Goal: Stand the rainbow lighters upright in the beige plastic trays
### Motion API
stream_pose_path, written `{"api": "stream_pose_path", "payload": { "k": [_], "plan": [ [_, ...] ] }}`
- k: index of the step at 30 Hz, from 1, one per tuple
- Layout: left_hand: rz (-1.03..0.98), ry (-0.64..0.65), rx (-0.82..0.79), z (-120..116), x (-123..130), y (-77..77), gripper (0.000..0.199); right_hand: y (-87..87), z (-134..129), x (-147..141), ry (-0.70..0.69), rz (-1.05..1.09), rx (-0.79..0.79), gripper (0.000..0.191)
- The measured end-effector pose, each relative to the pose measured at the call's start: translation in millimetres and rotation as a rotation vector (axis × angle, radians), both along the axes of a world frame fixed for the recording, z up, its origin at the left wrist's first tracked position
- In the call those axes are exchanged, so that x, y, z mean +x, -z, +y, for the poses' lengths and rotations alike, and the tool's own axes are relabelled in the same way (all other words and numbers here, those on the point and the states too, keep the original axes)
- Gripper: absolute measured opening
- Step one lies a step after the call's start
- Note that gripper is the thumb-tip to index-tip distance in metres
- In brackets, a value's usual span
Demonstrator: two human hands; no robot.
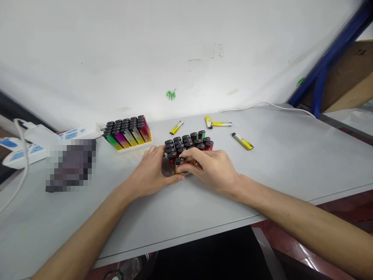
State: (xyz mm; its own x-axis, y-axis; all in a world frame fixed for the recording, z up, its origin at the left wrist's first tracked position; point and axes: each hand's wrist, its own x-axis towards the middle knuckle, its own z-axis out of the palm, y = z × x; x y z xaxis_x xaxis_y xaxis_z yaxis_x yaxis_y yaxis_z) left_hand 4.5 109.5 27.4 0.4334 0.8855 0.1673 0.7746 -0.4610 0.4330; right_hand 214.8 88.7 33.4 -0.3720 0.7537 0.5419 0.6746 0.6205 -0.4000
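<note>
In front of me stands a tray of lighters (186, 142), upright in rows with black tops and mostly red or green bodies. My left hand (151, 167) is wrapped round its left side, thumb along the front edge, steadying it. My right hand (212, 169) pinches a yellowish lighter (177, 163) between thumb and fingers at the tray's front left corner. That lighter is upright; its lower end is hidden, so I cannot tell how deep it sits. Much of the tray itself is covered by my hands.
A second tray of lighters (134, 146), in several colours, stands at the back left. Loose yellow lighters lie behind, one (176, 127) near the wall and another (243, 141) to the right. Power strips (71, 134) and a blurred dark object (74, 163) occupy the left; a white cable (271, 104) runs along the wall.
</note>
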Motion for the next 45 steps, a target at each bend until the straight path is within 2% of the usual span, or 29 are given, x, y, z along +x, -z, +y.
{"api": "stream_pose_path", "payload": {
  "k": [5, 8, 11, 13, 16, 18, 20, 22, 25, 27, 29, 31, 34, 36, 40, 45],
  "plan": [
    [-0.002, -0.014, -0.008, -1.9, 3.2, -3.7, 0.054, 0.9, 1.6, -0.2, 0.011, -0.002, -0.06, 0.018],
    [-0.013, -0.017, -0.02, -3.5, 4.2, -5.7, 0.047, 7.7, 2.5, -1.1, -0.002, -0.022, -0.077, 0.02],
    [-0.018, -0.025, -0.036, -4.1, 3.3, -5.2, 0.041, 12.1, 2.5, -1.0, -0.03, -0.065, -0.017, 0.036],
    [-0.017, -0.029, -0.039, -3.9, 2.1, -3.8, 0.044, 8.3, 4.1, 4.2, -0.01, -0.068, 0.069, 0.051],
    [-0.011, -0.045, -0.033, -3.2, 0.3, -1.6, 0.054, -6.6, 14.4, 27.5, 0.175, -0.05, 0.165, 0.062],
    [-0.012, -0.057, -0.034, -3.1, 0.0, -1.0, 0.056, -16.2, 27.4, 52.8, 0.43, -0.057, 0.127, 0.057],
    [-0.017, -0.064, -0.037, -3.4, 0.7, -1.3, 0.056, -20.3, 42.7, 80.6, 0.658, -0.15, -0.01, 0.048],
    [-0.018, -0.065, -0.038, -3.9, 1.9, -2.1, 0.055, -18.4, 56.5, 103.8, 0.74, -0.324, -0.197, 0.043],
    [-0.008, -0.066, -0.024, -4.2, 2.1, -3.1, 0.05, -10.4, 68.2, 119.2, 0.669, -0.485, -0.461, 0.033],
    [0.004, -0.067, -0.014, -3.9, -0.4, -3.7, 0.048, -5.8, 69.8, 116.1, 0.595, -0.443, -0.478, 0.027],
    [0.012, -0.06, -0.021, -3.4, -5.3, -4.7, 0.049, -3.0, 68.2, 106.2, 0.488, -0.263, -0.435, 0.025],
    [0.015, -0.043, -0.047, -3.0, -11.2, -6.5, 0.051, -1.3, 64.8, 94.0, 0.331, 0.016, -0.44, 0.027],
    [0.022, -0.021, -0.09, -2.9, -17.9, -9.9, 0.057, 0.9, 58.9, 77.5, 0.09, 0.413, -0.557, 0.034],
    [0.026, -0.023, -0.105, -3.2, -19.1, -11.6, 0.06, 2.9, 55.7, 69.4, -0.015, 0.571, -0.647, 0.043],
    [0.022, -0.021, -0.107, -3.8, -16.8, -12.3, 0.068, 7.4, 53.1, 60.7, -0.068, 0.679, -0.767, 0.063],
    [-0.005, 0.0, -0.083, -3.3, -16.7, -9.9, 0.07, 8.5, 53.4, 58.2, -0.068, 0.773, -0.817, 0.057]
  ]
}}
